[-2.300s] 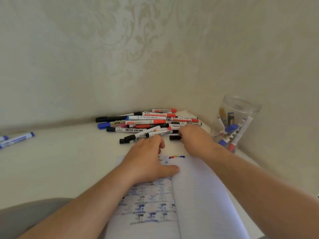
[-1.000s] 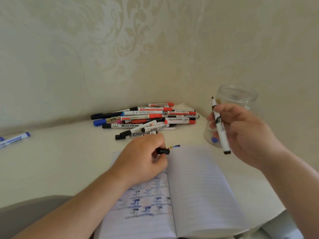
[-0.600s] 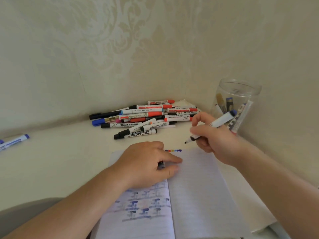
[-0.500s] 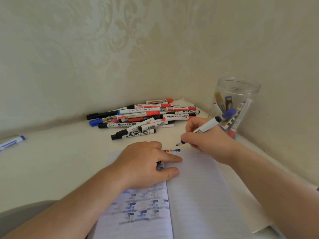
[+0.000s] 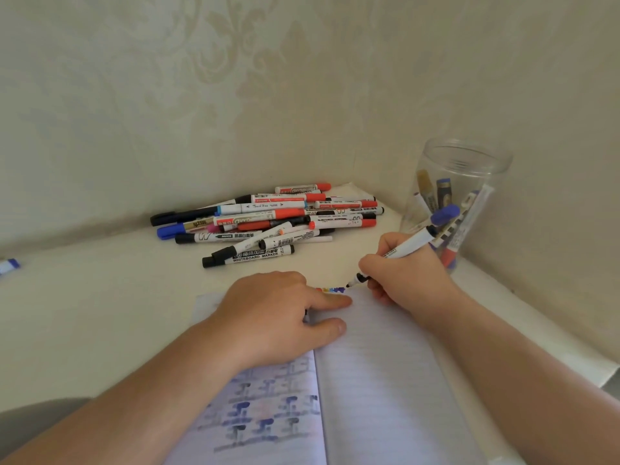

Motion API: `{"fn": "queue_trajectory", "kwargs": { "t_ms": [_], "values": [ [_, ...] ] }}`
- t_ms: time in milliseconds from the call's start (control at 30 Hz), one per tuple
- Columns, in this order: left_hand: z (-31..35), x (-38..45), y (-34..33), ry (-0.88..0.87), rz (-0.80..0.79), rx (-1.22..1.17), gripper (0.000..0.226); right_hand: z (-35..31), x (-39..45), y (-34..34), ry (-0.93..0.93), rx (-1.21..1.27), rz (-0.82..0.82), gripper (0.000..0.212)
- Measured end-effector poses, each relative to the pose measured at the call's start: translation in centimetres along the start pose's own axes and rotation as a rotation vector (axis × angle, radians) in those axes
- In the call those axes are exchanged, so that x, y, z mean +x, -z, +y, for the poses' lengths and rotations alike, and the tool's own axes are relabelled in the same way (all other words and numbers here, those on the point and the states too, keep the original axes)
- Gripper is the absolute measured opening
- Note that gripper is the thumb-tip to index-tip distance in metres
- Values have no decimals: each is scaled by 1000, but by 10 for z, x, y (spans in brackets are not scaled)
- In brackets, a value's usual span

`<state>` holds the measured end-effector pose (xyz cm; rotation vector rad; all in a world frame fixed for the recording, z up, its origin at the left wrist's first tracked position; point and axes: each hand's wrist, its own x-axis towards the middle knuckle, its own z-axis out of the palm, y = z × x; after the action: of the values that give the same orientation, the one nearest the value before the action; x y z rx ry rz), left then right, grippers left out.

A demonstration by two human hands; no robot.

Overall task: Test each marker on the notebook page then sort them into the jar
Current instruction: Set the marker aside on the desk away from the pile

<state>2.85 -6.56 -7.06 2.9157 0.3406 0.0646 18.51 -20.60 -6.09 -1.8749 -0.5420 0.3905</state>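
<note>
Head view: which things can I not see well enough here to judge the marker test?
- Marker cap: the left hand rests on the notebook and hides whatever is under its fingers.
- Ink mark: the tip of the marker in the right hand is at the coloured dots; too small to tell whether it touches the page.
- Jar: the right hand covers its lower part.
- Blue marker: cut off by the left edge.

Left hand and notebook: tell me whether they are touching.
Touching. The head view shows the left hand lying flat on the open notebook, forefinger and thumb pressed onto its right page.
</note>
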Motion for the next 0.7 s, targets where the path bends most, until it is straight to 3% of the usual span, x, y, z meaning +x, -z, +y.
{"fn": "queue_trajectory", "kwargs": {
  "t_ms": [700],
  "values": [
    [-1, -2, -3, 27, 22, 10, 46, -1, -2, -2, 23, -64, -17, 22]
  ]
}}
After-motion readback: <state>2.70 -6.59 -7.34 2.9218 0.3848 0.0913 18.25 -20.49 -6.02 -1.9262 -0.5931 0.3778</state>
